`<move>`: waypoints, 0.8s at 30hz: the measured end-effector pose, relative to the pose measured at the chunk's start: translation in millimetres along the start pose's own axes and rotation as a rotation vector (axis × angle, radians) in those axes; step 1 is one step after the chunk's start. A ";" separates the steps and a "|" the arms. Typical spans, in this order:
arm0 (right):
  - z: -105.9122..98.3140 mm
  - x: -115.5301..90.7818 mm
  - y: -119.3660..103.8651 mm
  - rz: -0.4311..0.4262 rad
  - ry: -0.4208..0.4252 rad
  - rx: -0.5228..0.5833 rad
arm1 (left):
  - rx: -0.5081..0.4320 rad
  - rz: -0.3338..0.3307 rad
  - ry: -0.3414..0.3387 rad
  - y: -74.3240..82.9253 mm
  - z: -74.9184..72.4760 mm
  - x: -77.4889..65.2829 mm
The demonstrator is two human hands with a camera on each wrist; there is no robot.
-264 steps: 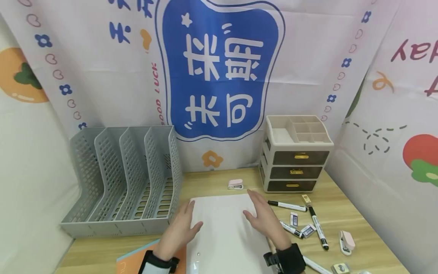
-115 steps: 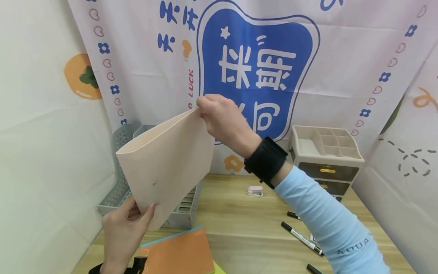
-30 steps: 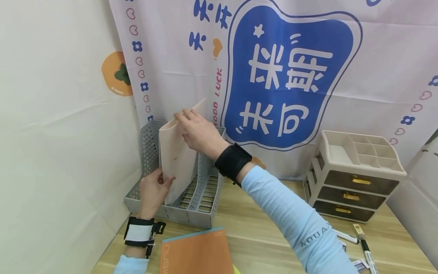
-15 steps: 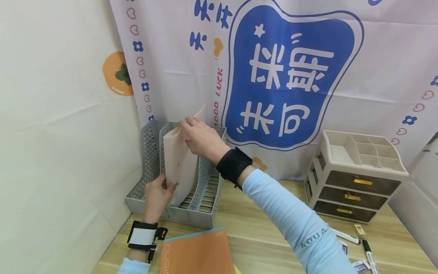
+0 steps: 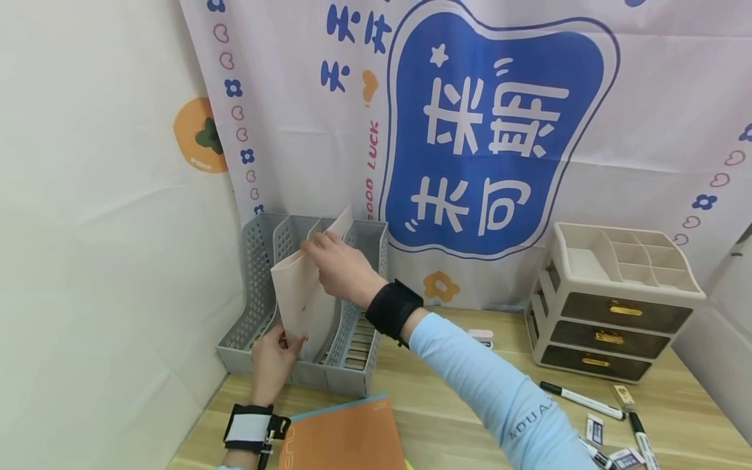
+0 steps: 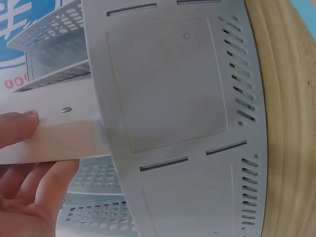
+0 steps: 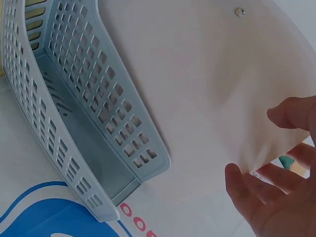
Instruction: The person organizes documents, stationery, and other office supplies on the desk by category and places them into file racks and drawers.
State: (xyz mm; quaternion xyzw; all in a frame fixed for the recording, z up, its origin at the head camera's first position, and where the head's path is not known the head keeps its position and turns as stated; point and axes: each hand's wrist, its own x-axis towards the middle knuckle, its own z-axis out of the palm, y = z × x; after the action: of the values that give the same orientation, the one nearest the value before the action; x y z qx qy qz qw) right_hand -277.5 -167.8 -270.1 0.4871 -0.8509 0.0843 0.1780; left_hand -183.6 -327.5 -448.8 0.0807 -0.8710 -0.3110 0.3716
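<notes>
Grasping the pale folder (image 5: 299, 300) with both hands, you had its lower part inside the gray file rack (image 5: 346, 380), in the second compartment from the right. The folder's upper part stood above the front wall, tilted rather than upright, and one top corner rose past the rack's back edge. Whether its bottom touched the rack's floor could not be told.

Your left hand (image 5: 273, 362) pinched the near edge low down, thumb on one face near a metal snap (image 6: 66, 109) and the other fingers behind it. Your right hand (image 5: 343, 267) reached across and had its fingers clasped on the upper edge, thumb against one face.

In front of the rack, an orange notebook (image 5: 343, 434) lay on the table (image 5: 437, 405), with a sliver of something yellow (image 5: 408, 465) beside its edge. Further right, well apart from the rack, stood a drawer box (image 5: 623, 307), with a stapler (image 5: 482, 336) to its left. Markers (image 5: 581, 399) and small erasers (image 5: 595, 429) lay nearer you, partly beyond your blue sleeve (image 5: 493, 391).
</notes>
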 end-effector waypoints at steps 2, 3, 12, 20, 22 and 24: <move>3.9 -2.4 -1.9 -0.005 0.016 -0.015 | -0.006 0.007 0.008 -1.7 0.3 -2.8; 5.3 -3.2 -2.5 -0.006 0.022 -0.022 | -0.004 0.012 0.011 -2.1 0.1 -3.7; 6.4 -7.9 4.3 0.012 -0.034 0.086 | 0.001 -0.066 -0.080 2.8 -5.3 -7.7; -0.5 -28.2 16.3 0.008 -0.018 0.124 | -0.062 -0.122 -0.143 11.7 -30.6 -17.1; 0.8 -39.2 18.4 -0.006 0.011 0.115 | -0.029 -0.136 -0.139 18.2 -37.3 -23.3; 4.0 -53.5 20.4 -0.031 0.053 0.098 | 0.028 -0.128 -0.134 27.9 -41.7 -30.9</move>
State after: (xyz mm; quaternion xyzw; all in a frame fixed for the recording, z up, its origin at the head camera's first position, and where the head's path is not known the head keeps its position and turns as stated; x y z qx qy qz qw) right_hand -271.2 -115.9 -293.8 0.5062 -0.8329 0.1361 0.1777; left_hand -130.0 -314.0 -428.4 0.1204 -0.8912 -0.3267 0.2908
